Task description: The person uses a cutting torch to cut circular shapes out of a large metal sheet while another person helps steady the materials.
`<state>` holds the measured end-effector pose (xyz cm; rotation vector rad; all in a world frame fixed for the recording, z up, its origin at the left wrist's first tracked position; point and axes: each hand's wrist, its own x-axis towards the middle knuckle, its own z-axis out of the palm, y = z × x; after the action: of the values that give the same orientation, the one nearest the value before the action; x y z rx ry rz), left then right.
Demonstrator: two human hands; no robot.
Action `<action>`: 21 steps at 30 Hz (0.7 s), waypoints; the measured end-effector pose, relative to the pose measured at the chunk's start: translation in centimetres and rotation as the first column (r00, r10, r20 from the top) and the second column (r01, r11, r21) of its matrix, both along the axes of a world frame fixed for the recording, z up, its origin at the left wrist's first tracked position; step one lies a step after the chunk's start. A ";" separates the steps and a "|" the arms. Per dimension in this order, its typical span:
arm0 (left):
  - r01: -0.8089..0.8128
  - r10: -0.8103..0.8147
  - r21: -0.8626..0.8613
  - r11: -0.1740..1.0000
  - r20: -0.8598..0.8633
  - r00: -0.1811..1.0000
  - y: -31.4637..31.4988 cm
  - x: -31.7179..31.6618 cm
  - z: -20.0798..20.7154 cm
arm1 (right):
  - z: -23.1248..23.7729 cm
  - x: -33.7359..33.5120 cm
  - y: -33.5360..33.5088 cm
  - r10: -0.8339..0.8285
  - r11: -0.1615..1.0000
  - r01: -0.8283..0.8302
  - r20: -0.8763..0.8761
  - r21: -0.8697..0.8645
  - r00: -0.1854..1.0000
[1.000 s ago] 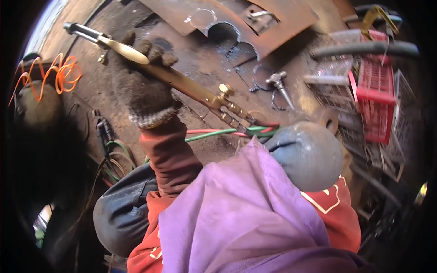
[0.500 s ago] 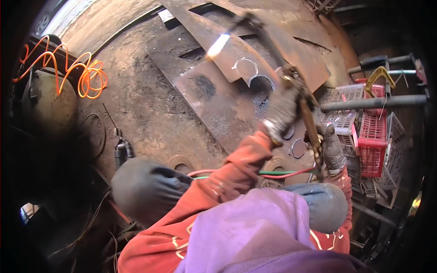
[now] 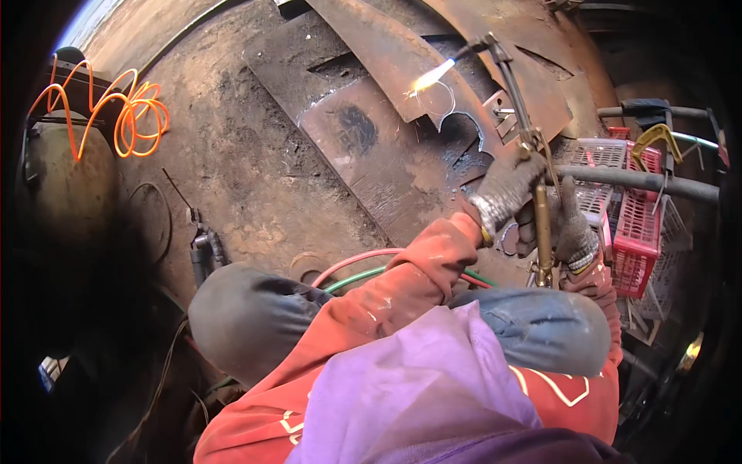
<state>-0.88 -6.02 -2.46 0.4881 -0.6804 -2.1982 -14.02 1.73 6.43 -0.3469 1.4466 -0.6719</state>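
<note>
The left gloved hand [image 3: 506, 185] is clasping the cutting torch [image 3: 513, 89] partway along, while the right gloved hand [image 3: 576, 233] is curling around its handle [image 3: 544, 228] at three o'clock. At one o'clock, the lit flame [image 3: 433, 77] is pointing toward a marked circle [image 3: 437, 100] on the steel plate [image 3: 379, 39]. A scalloped cut edge [image 3: 473, 121] is already showing beside it; the circle is apparently remaining uncut.

Torch [image 3: 544, 232] brass-yel; L glove [image 3: 508, 184] gry-brn, wht cuff [image 3: 486, 210]; cloth [image 3: 410, 379] purp; crate [image 3: 635, 246] red.
</note>
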 end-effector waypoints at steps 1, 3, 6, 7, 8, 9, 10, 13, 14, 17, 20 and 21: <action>0.039 -0.038 -0.010 0.999 0.074 0.997 0.6 -0.3 -0.1 | -0.7 -0.6 -0.4 -0.027 0.999 0.025 0.053 0.041 0.998; 0.120 -0.118 0.003 0.993 0.184 0.976 1.7 -0.5 0.1 | -2.4 -1.6 -0.6 -0.074 0.996 0.070 0.077 0.059 0.994; 0.195 -0.199 0.044 0.980 0.280 0.939 3.5 -0.2 -0.2 | -5.2 -2.0 2.7 -0.122 0.992 0.122 0.004 -0.021 0.993; 0.210 -0.212 0.037 0.977 0.298 0.931 4.2 -0.6 -1.2 | -5.7 -2.4 3.4 -0.138 0.990 0.139 0.068 -0.015 0.988; 0.200 -0.199 0.030 0.979 0.306 0.931 4.8 -0.9 -2.3 | -6.3 -2.6 3.9 -0.153 0.988 0.155 0.133 -0.005 0.979; 0.202 -0.199 0.024 0.979 0.309 0.930 5.4 -1.3 -3.0 | -6.8 -2.8 4.6 -0.181 0.983 0.184 0.194 0.007 0.964; 0.177 -0.174 0.015 0.984 0.302 0.937 5.8 -1.5 -3.7 | -7.3 -3.1 5.0 -0.177 0.983 0.183 0.283 0.006 0.943; 0.142 -0.167 0.114 0.983 0.248 0.954 6.2 0.0 -6.6 | -8.6 -1.9 4.9 -0.173 0.975 0.223 0.563 -0.021 0.808; 0.129 -0.162 0.162 0.978 0.213 0.963 6.2 0.7 -6.8 | -8.8 -1.1 4.5 -0.157 0.972 0.231 0.649 -0.029 0.744; 0.118 -0.143 0.182 0.976 0.130 0.981 5.2 0.6 -5.0 | -10.0 -2.6 4.9 -0.134 0.985 0.166 0.433 -0.037 0.891; 0.027 -0.074 0.178 0.984 0.262 0.962 5.9 0.5 -5.4 | -11.2 -3.5 4.2 0.030 1.000 -0.027 0.279 -0.014 0.960; 0.010 -0.068 0.195 0.981 0.296 0.953 5.9 0.5 -5.3 | -10.9 -3.0 3.6 0.048 0.998 -0.037 0.238 -0.050 0.970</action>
<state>-0.36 -0.13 -7.79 0.9317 -0.6418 -2.2606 -17.04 5.31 -4.49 -0.3194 1.1929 -0.6877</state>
